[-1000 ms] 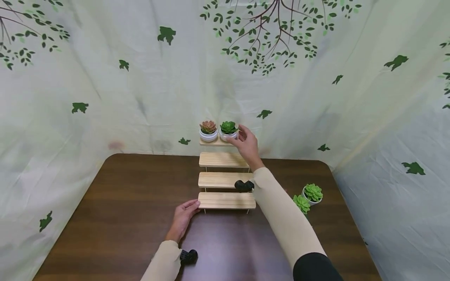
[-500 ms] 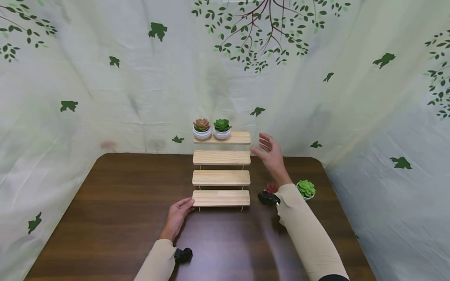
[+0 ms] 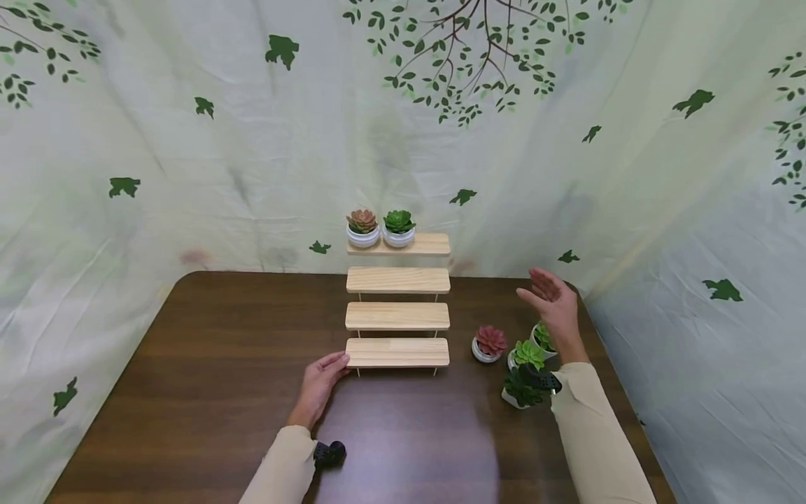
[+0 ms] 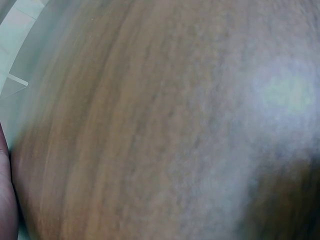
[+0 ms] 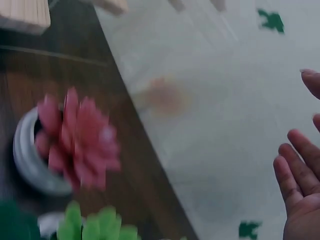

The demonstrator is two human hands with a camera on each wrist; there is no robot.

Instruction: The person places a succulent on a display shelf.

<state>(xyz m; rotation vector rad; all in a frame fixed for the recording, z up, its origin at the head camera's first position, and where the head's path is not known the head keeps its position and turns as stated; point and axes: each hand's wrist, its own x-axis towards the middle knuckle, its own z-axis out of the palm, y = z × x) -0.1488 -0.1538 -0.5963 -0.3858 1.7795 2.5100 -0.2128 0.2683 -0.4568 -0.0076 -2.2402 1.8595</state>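
A tiered wooden display stand (image 3: 398, 317) stands mid-table in the head view. My left hand (image 3: 320, 387) holds the left end of its lowest board between fingers and thumb. On the top board's left half sit a pinkish-brown succulent (image 3: 362, 224) and a green succulent (image 3: 399, 224) in white pots. My right hand (image 3: 554, 304) hovers at the right with nothing in it, fingers spread loosely. Below and around it are a red succulent (image 3: 491, 340), light green succulents (image 3: 527, 353) and a dark green succulent (image 3: 524, 390). The left wrist view catches only a sliver of the hand (image 4: 6, 195).
The dark wooden table (image 3: 239, 336) reaches back to a pale leaf-print cloth (image 3: 302, 154) that hangs behind and along both sides. The right sleeve (image 3: 598, 427) passes close beside the potted plants.
My right hand has let go of the green succulent on the top board and moved right and down, above the other pots. The left hand has stayed at the lowest board.
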